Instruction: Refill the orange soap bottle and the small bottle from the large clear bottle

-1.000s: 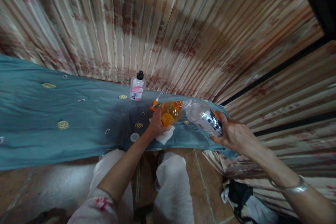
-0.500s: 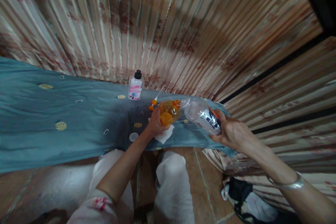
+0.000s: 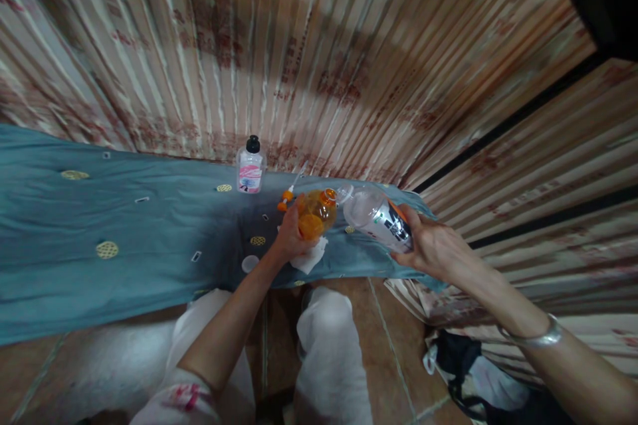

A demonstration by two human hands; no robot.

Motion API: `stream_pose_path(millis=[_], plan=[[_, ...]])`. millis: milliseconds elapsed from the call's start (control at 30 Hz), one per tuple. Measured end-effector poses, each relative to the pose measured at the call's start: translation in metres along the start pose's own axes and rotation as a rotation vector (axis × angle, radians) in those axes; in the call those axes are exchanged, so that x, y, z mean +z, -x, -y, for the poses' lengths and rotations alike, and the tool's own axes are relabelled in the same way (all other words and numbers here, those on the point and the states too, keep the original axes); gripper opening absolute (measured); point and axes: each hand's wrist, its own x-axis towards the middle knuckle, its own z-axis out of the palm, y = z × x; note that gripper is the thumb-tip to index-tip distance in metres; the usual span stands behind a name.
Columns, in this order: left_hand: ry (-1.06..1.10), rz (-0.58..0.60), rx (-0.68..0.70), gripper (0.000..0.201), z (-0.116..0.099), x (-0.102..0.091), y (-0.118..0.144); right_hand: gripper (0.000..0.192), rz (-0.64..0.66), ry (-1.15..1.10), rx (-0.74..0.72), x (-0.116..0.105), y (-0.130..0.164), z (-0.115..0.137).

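Left hand: I see its fingers clamped round the orange bottle, held tilted just above the blue cloth, mouth pointing right.
Right hand: fingers wrapped tight on the base of the clear bottle, which lies nearly on its side with its neck aimed left.
Bottle mouths: the clear bottle's neck meets the orange bottle's opening; the two touch or all but touch, and I cannot tell which.
Orange bottle: translucent, with an orange collar at its neck and a darker orange pool in its lower part.
Clear bottle: see-through body with a black, white and orange label near the hand.
White tissue: crumpled on the cloth, directly under the left hand.
Orange pump top: lying on the cloth just left of the orange bottle, its thin tube pointing toward the far wall.
Small pink-labelled bottle: upright with a black cap, at the far edge of the cloth, well apart from both hands.
White disc: flat on the cloth, near and left of the left wrist.
Bracelet: silver band on the right forearm.
Backdrop: corrugated metal wall, rust-streaked, rising behind the cloth.
Foreground: white-clad knees over a tiled floor.
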Motion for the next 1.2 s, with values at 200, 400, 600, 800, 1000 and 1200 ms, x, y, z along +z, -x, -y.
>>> stream_pose_path(millis=[200,400,600,800,1000,1200], plan=[[0.008,0.011,-0.013,0.13,-0.002,-0.002,0.0002,0.088,0.018,-0.058,0.002,0.0045,0.0015,0.0005],[0.009,0.018,0.003,0.128,-0.0003,-0.002,0.0007,0.09,0.088,-0.156,0.065,0.0069,0.0042,0.0056],[-0.003,0.022,0.021,0.128,0.0007,-0.0004,0.0002,0.09,0.098,-0.198,0.092,0.0095,0.0054,0.0039],[-0.016,0.012,0.032,0.13,0.0004,0.0008,0.0005,0.092,0.11,-0.209,0.134,0.004,0.0061,0.0052],[-0.036,0.02,0.026,0.132,-0.0007,0.0008,-0.0001,0.095,0.119,-0.189,0.116,0.0022,0.0055,0.0029],[-0.014,0.021,-0.004,0.132,-0.0023,0.0008,-0.0002,0.088,0.108,-0.157,0.095,0.0,0.0048,0.004]])
